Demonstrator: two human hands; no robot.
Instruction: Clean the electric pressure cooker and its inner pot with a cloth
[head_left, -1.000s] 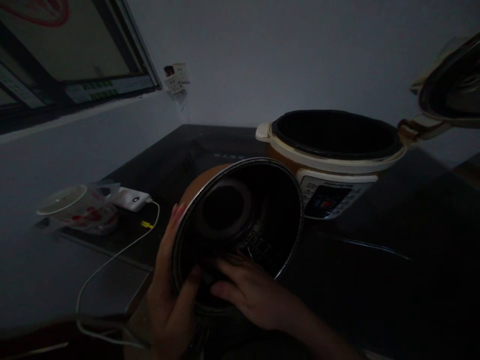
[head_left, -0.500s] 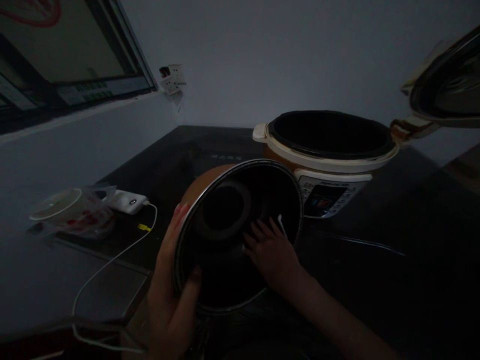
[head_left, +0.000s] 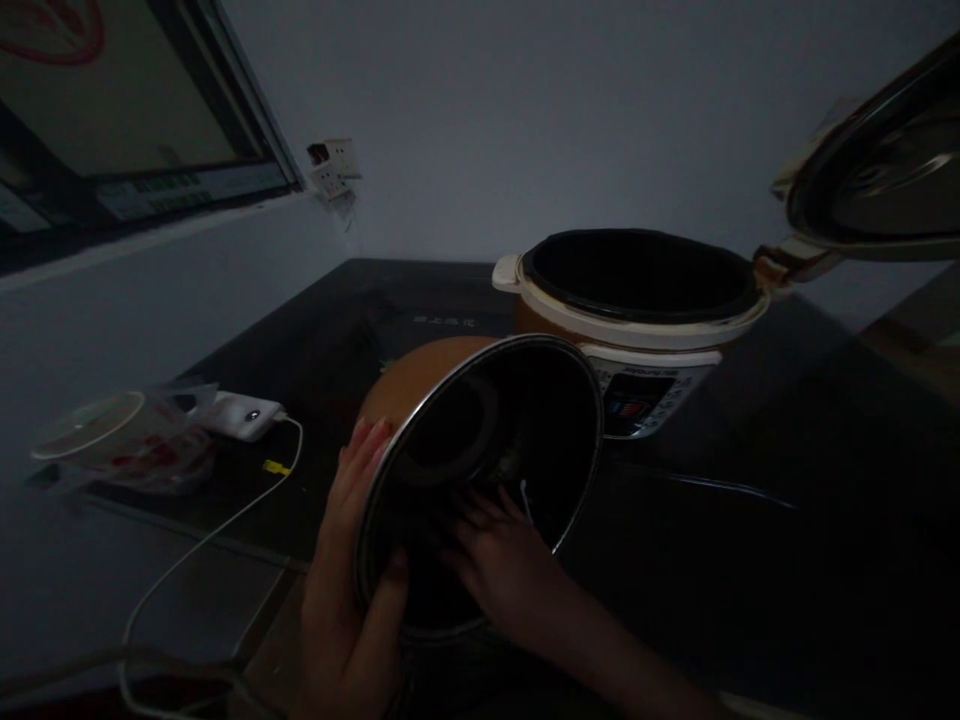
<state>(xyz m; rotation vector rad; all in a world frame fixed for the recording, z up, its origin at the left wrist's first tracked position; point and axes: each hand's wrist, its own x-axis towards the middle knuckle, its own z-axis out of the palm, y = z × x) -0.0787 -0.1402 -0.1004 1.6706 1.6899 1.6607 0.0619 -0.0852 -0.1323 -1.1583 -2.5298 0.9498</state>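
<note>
My left hand grips the near left rim of an inner pot, thumb inside and fingers on its tan outer wall. The pot tilts with its dark mouth toward me. Inside it, my right hand reaches over the lower wall with fingers stretched and slightly spread. A thin white strip shows beside those fingers; what it belongs to is too dark to tell. Behind the pot stands an electric pressure cooker with its lid raised at the right.
Dark countertop lies under the cooker. At left are a plastic-bagged tub and a white power strip with a white cable running to the front. Wall sockets sit near the window.
My right hand has moved left and down inside the pot. The pot has dropped slightly in view and its outer wall shows more. My left hand keeps its grip.
</note>
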